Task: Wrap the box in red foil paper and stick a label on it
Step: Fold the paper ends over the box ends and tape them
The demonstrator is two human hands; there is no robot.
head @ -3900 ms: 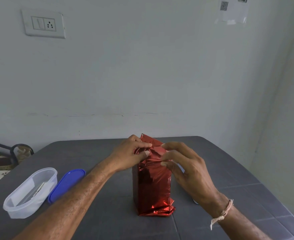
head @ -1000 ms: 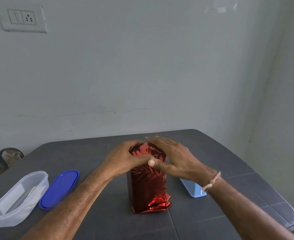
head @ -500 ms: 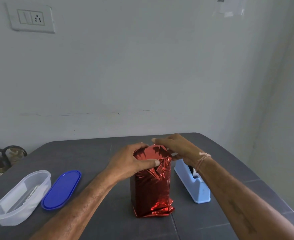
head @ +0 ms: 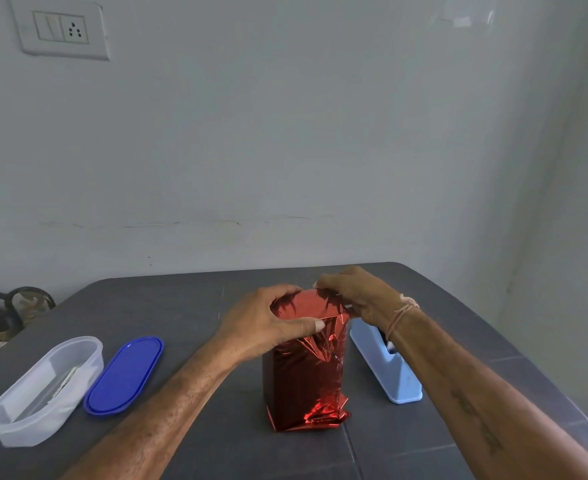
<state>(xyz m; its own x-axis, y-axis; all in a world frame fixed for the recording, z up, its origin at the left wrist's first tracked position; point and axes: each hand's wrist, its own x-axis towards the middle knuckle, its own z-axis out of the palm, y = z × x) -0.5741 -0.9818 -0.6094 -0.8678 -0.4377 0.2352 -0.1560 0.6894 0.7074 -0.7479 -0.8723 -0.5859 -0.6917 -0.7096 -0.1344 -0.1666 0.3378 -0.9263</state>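
Note:
A tall box wrapped in shiny red foil (head: pixel 306 379) stands upright in the middle of the dark grey table (head: pixel 188 306). My left hand (head: pixel 268 327) grips its upper left side, thumb pressed across the front over a fold. My right hand (head: pixel 354 296) is at the top's far right edge, fingers curled and pinching the crinkled foil there. The foil at the box's foot is bunched and creased. No label shows.
A light blue tape dispenser (head: pixel 389 372) sits just right of the box, partly behind my right wrist. An open clear oval container (head: pixel 39 389) and its blue lid (head: pixel 124 375) lie at the left. The wall is close behind the table; a chair's edge shows at far left.
My right hand lifted off the flattened top and shifted to the top's far right edge, now pinching foil. The left hand kept its hold on the box, which stayed upright.

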